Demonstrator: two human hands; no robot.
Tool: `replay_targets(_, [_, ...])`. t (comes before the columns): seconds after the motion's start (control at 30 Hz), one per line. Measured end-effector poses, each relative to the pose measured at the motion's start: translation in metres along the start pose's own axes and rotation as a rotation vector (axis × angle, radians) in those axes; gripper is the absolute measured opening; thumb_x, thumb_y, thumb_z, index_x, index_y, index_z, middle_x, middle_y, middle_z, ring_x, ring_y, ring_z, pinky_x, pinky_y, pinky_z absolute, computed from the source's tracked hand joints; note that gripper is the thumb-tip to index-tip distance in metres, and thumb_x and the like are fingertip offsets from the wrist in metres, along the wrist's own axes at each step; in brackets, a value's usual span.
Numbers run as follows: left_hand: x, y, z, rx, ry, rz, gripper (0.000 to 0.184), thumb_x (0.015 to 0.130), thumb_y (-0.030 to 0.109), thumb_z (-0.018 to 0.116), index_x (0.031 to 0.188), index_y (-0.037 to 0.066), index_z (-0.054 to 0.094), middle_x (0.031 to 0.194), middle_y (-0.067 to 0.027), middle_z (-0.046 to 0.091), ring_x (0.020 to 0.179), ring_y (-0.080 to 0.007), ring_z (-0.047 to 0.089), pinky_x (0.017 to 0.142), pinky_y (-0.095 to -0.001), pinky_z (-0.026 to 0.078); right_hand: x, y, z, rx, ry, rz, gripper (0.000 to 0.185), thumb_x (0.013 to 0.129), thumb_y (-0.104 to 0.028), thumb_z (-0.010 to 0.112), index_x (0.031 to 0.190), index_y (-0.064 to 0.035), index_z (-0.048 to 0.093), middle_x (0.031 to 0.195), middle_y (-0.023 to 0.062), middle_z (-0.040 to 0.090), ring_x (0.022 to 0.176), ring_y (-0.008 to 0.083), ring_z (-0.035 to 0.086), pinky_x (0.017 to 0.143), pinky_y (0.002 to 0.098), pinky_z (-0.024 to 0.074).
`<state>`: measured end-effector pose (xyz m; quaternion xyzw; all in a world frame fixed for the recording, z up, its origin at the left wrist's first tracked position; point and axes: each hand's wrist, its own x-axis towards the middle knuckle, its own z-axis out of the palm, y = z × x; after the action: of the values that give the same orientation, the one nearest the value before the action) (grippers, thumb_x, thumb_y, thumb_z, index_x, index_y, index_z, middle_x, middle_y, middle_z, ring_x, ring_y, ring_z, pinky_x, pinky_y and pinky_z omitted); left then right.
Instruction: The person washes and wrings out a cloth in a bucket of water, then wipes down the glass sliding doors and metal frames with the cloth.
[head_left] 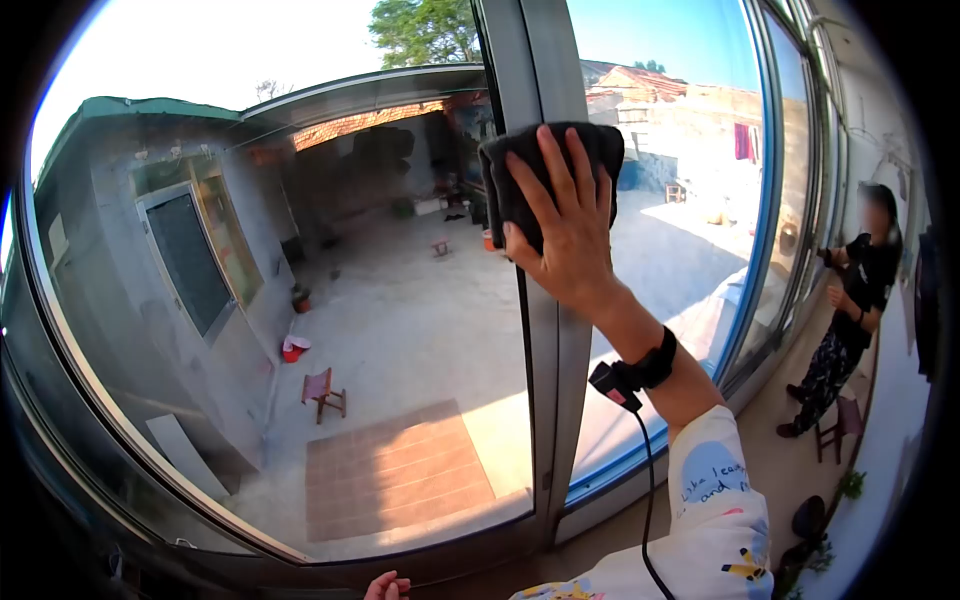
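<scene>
My right hand point(575, 225) is raised with its fingers spread, pressing a folded black cloth point(502, 190) flat. The cloth lies over the grey metal upright point(565, 400) of the window and overlaps the glass on both sides. A black strap point(655, 360) with a small device and a cable is around my right wrist. Low at the bottom edge, only the loosely bent fingers of my left hand point(388, 586) show. They appear to hold nothing; the rest of that hand is out of view.
Through the large window pane point(420, 330) I see a courtyard with a folding stool point(323, 393), a brown mat point(400, 470) and a building. To the right, a person point(855, 300) in dark clothes stands by the windows, near another stool point(838, 430) and plants point(852, 486).
</scene>
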<state>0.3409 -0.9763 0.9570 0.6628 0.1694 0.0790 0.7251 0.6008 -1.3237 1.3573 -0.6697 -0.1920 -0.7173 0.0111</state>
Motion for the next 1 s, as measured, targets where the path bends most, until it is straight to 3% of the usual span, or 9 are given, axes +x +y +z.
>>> replay_targets(0.07, [-0.002,0.017,0.017,0.041,0.009,0.064,0.025,0.095,0.014,0.052,0.117,0.005,0.058,0.096,-0.0052,0.067,0.082,-0.0112,0.061,0.070,-0.0231,0.049,0.079,0.035,0.028,0.019,0.204,-0.079,0.051,0.080,-0.034,0.055,0.129,-0.0218,0.049,0.143,0.0097,0.035,0.133,0.0313,0.029,0.099,0.0608,0.0243])
replay_targets(0.1, [-0.004,0.026,0.023,0.099,0.002,0.126,0.024,0.095,0.013,0.052,0.117,0.005,0.058,0.096,-0.0054,0.067,0.084,-0.0122,0.062,0.071,-0.0235,0.049,0.115,0.029,0.005,0.045,0.107,-0.006,0.056,0.086,-0.030,0.053,0.136,-0.0082,0.041,0.145,0.0146,0.030,0.136,0.0352,0.023,0.108,0.0541,0.0208])
replay_targets(0.23, [-0.003,0.033,0.041,0.099,0.016,0.112,0.020,0.094,0.006,0.048,0.112,0.002,0.057,0.093,-0.0080,0.067,0.085,-0.0126,0.063,0.068,-0.0235,0.050,0.167,0.043,0.029,-0.030,0.119,0.087,0.060,0.085,-0.038,0.051,0.139,-0.0142,0.038,0.148,0.0152,0.026,0.137,0.0355,0.019,0.106,0.0604,0.0220])
replay_targets(0.33, [-0.006,0.029,0.047,0.082,-0.004,0.112,0.020,0.094,0.005,0.048,0.111,0.002,0.058,0.093,-0.0079,0.067,0.085,-0.0126,0.063,0.069,-0.0233,0.050,0.098,0.018,0.016,-0.152,0.097,-0.085,0.058,0.089,-0.036,0.047,0.140,-0.0111,0.035,0.147,0.0150,0.028,0.136,0.0337,0.022,0.106,0.0596,0.0224])
replay_targets(0.37, [-0.005,0.024,0.045,0.067,0.004,0.113,0.020,0.094,0.005,0.048,0.111,0.002,0.058,0.093,-0.0079,0.067,0.085,-0.0126,0.063,0.069,-0.0233,0.050,0.057,0.011,0.026,-0.079,0.097,-0.154,0.047,0.082,-0.032,0.053,0.128,-0.0218,0.051,0.142,0.0091,0.037,0.133,0.0307,0.029,0.099,0.0612,0.0233])
replay_targets(0.47, [-0.003,0.006,0.035,0.076,0.002,0.064,0.021,0.093,0.005,0.048,0.111,0.001,0.058,0.093,-0.0078,0.067,0.085,-0.0128,0.064,0.069,-0.0233,0.050,-0.077,-0.044,-0.009,0.143,-0.341,-0.244,0.044,0.087,-0.032,0.047,0.129,-0.0238,0.052,0.148,0.0073,0.030,0.138,0.0299,0.023,0.104,0.0631,0.0091])
replay_targets(0.63, [-0.003,0.006,0.035,0.088,0.003,0.046,0.020,0.093,0.005,0.049,0.110,0.002,0.059,0.091,-0.0074,0.067,0.084,-0.0128,0.064,0.069,-0.0235,0.050,-0.191,-0.073,-0.024,0.112,-0.534,-0.769,0.054,0.083,-0.037,0.055,0.136,-0.0326,0.045,0.150,-0.0050,0.028,0.137,0.0155,0.026,0.105,0.0538,0.0135])
replay_targets(0.93, [0.021,0.044,0.068,0.166,-0.064,0.213,0.021,0.092,0.003,0.049,0.111,-0.001,0.059,0.091,-0.0085,0.068,0.084,-0.0134,0.064,0.071,-0.0232,0.050,0.201,-0.001,0.057,-0.039,0.147,-0.236,0.056,0.092,-0.042,0.044,0.138,-0.0104,0.038,0.143,0.0169,0.034,0.133,0.0335,0.030,0.105,0.0585,0.0242])
replay_targets(1.0, [0.023,0.040,0.068,0.143,-0.058,0.223,0.021,0.092,0.003,0.049,0.111,-0.001,0.059,0.090,-0.0081,0.068,0.083,-0.0128,0.064,0.070,-0.0230,0.050,0.191,-0.017,0.060,-0.007,0.210,-0.300,0.056,0.092,-0.045,0.044,0.136,-0.0111,0.040,0.142,0.0167,0.036,0.133,0.0338,0.029,0.104,0.0585,0.0245])
